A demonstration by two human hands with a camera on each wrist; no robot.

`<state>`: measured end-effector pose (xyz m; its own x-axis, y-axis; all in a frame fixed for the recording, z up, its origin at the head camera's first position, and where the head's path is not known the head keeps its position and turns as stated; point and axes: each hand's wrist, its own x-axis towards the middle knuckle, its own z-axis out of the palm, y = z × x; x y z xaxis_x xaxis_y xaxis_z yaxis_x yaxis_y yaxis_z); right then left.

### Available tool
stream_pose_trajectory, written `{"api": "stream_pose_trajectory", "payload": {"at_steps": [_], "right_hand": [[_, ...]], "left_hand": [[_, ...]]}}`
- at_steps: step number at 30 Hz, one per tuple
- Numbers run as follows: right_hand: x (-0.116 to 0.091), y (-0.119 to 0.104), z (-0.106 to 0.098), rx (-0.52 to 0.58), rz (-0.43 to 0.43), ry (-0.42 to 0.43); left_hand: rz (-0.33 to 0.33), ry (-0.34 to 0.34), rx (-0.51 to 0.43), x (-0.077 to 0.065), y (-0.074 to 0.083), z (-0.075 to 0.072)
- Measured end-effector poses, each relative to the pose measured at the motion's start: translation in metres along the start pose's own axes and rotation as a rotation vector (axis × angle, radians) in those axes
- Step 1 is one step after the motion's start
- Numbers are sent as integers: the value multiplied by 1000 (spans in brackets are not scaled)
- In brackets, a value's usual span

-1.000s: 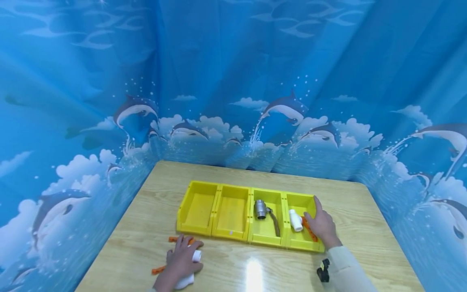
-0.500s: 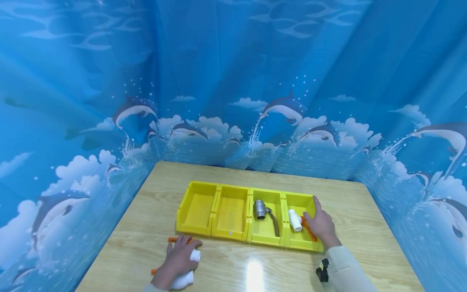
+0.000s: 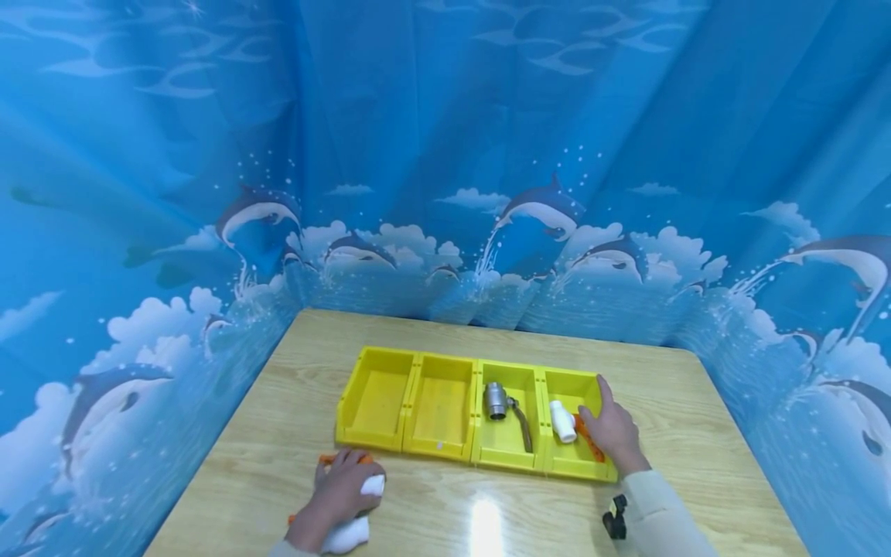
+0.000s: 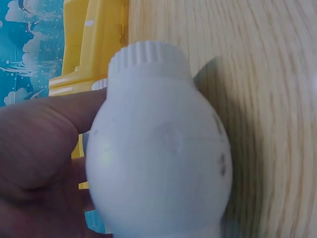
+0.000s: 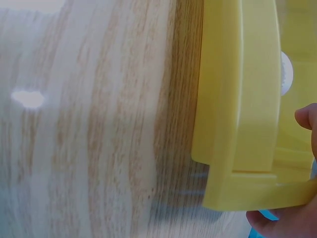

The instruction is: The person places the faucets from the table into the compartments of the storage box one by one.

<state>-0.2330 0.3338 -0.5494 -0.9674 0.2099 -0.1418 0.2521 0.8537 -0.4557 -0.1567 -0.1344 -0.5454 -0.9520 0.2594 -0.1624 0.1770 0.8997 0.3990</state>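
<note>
On the table at the front left, my left hand (image 3: 339, 489) curls over a white plastic ball valve (image 3: 373, 486), its fingers partly hiding it. An orange handle (image 3: 327, 459) shows at the fingertips. A second white valve (image 3: 346, 535) lies under the wrist; its round body (image 4: 158, 144) fills the left wrist view, with the thumb behind it. At the far right, my right hand (image 3: 614, 433) grips the side wall of the end yellow bin (image 5: 255, 99), thumb inside and fingers outside. Inside that bin lie a white valve (image 3: 563, 422) and an orange handle (image 3: 588, 438).
Several yellow bins stand joined in a row. A metal ball valve (image 3: 496, 401) with a brownish lever lies in the third bin (image 3: 511, 460). A small black object (image 3: 616, 517) is beside the right sleeve. A blue dolphin curtain (image 3: 445, 193) surrounds the wooden table (image 3: 543, 514).
My left hand has shifted slightly and its fingers have closed further over the white valve, covering more of the orange handles. My right hand stays on the bin wall.
</note>
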Motion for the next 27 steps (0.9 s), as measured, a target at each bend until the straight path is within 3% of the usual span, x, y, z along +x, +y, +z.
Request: {"api": "stream_pose_trajectory", "payload": {"at_steps": [16, 27], "right_hand": [[-1, 0, -1, 10, 13, -10], [0, 2, 1, 15, 8, -4]], "left_hand": [[-49, 37, 90, -2, 10, -5], [-82, 15, 61, -4, 17, -14]]}}
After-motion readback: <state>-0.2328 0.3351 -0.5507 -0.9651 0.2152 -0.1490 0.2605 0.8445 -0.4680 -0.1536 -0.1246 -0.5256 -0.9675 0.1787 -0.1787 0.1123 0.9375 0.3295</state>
